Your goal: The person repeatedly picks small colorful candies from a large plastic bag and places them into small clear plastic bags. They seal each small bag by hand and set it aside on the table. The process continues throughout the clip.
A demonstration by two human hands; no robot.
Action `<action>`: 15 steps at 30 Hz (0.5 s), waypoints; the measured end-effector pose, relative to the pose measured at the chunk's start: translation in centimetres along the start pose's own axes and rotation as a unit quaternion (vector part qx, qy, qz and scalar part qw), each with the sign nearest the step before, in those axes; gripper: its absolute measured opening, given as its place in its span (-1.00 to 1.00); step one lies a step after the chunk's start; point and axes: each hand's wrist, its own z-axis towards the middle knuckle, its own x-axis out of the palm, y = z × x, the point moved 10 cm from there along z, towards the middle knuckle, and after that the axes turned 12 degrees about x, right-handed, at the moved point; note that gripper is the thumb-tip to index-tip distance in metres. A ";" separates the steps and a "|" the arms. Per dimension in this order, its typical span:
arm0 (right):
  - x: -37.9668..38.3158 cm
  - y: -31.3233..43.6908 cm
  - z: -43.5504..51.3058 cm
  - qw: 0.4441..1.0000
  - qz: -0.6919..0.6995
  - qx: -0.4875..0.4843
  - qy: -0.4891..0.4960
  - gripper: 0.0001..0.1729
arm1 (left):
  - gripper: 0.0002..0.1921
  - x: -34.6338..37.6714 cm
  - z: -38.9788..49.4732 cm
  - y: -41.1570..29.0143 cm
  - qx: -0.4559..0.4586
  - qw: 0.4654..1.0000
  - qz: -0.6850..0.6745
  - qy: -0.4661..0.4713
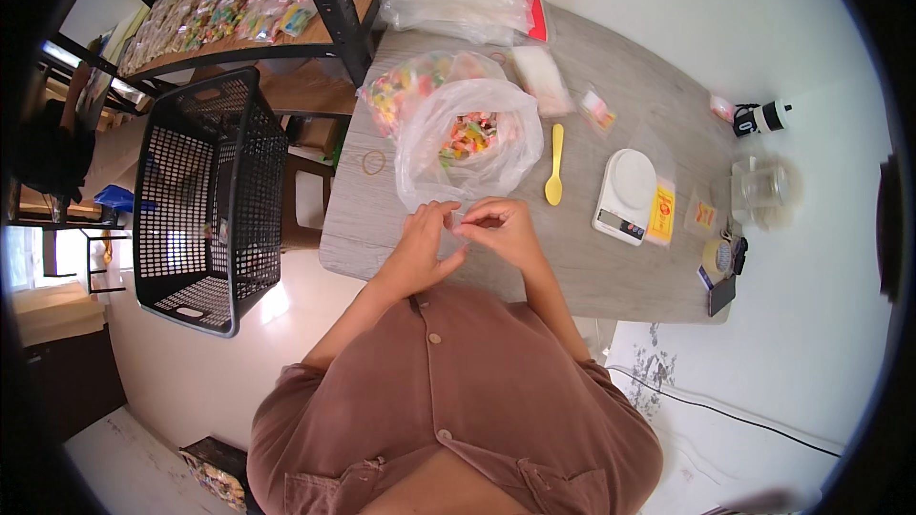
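Note:
Close to my body, at the table's front edge, both hands meet over a small clear plastic bag [456, 227]. My left hand [428, 237] has it between the fingers, thumb spread below. My right hand [504, 227] pinches its upper part with thumb and forefinger. The bag is mostly hidden, so its contents cannot be made out. Just beyond my fingers stands a large open plastic bag [422, 175] with its rim folded out. Wrapped colourful candies [469, 136] lie inside it. A yellow plastic spoon [555, 164] rests to its right.
Behind is another candy bag [408, 89]. A white digital scale [624, 193], a yellow-labelled packet [662, 214] and tape rolls [718, 257] lie rightward. A black plastic crate [232, 207] stands left, below a shelf of packed bags [236, 11]. A person [57, 136] is at far left.

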 end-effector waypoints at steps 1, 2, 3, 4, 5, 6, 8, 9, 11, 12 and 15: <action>-0.1 -0.2 0.2 1.000 0.006 0.012 -0.001 -0.90 | -0.43 -0.3 -0.1 -0.1 0.011 1.000 -0.005 -0.017; -0.1 -0.6 0.4 0.999 0.019 0.027 0.000 -0.90 | -0.46 -0.3 -0.1 0.1 0.005 1.000 -0.011 -0.019; -0.2 -0.9 0.6 0.999 0.010 0.040 -0.007 -0.89 | -0.48 -0.5 0.0 0.1 0.010 0.999 -0.016 -0.028; -0.3 -1.4 0.9 0.998 0.008 0.056 -0.012 -0.88 | -0.51 -0.8 0.0 0.2 0.016 0.999 -0.020 -0.038; -0.4 -1.8 1.2 0.998 0.014 0.067 -0.011 -0.86 | -0.54 -0.9 0.0 0.3 0.016 0.998 -0.032 -0.044; -0.3 -2.0 1.5 0.998 -0.001 0.067 -0.009 -0.85 | -0.56 -1.1 0.1 0.5 0.018 0.998 -0.043 -0.051; -0.1 -2.0 2.4 0.999 -0.012 0.050 0.010 -0.83 | -0.59 -1.5 0.0 1.0 0.011 0.996 -0.055 -0.063; 0.0 -1.7 3.0 0.999 0.020 0.022 0.014 -0.85 | -0.60 -1.6 0.0 1.4 0.002 0.996 -0.055 -0.067; -0.1 -0.8 4.3 0.994 0.099 -0.046 0.028 -0.90 | -0.61 -1.9 -0.4 2.1 -0.026 0.994 -0.060 -0.083; -1.5 -0.7 4.9 0.997 0.003 -0.053 -0.054 -0.88 | -0.61 -2.1 -0.5 2.6 -0.043 0.992 -0.065 -0.095; -4.7 -0.1 6.3 0.941 -0.248 -0.044 -0.227 -0.79 | -0.61 -2.4 -0.8 2.9 -0.055 0.990 -0.068 -0.112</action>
